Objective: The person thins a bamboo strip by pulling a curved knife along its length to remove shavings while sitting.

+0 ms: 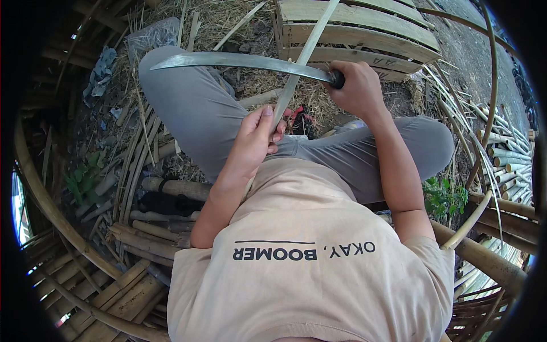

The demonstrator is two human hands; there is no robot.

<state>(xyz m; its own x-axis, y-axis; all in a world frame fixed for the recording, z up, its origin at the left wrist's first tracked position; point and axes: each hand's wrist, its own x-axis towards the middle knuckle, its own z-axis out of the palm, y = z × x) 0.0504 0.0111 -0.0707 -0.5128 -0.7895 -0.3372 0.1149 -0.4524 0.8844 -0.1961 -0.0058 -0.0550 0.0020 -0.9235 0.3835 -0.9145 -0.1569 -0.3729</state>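
My left hand [259, 134] is closed around the lower part of a pale bamboo strip [308, 48], which slants up and away to the right past the top of the view. In my right hand [356, 88] is the dark handle of a machete [239, 60]. Its long, slightly curved blade points left and crosses the strip a little above my left hand. Blade and strip appear to touch there. The strip's near end is partly hidden by my left hand and forearm.
A slatted wooden crate [359, 34] stands beyond my hands. Bamboo shavings [216, 20] litter the ground. Cut bamboo poles [510, 165] are stacked at the right, and more bamboo pieces [148, 242] lie at the left. A thick bamboo pole [484, 256] runs beside my right arm.
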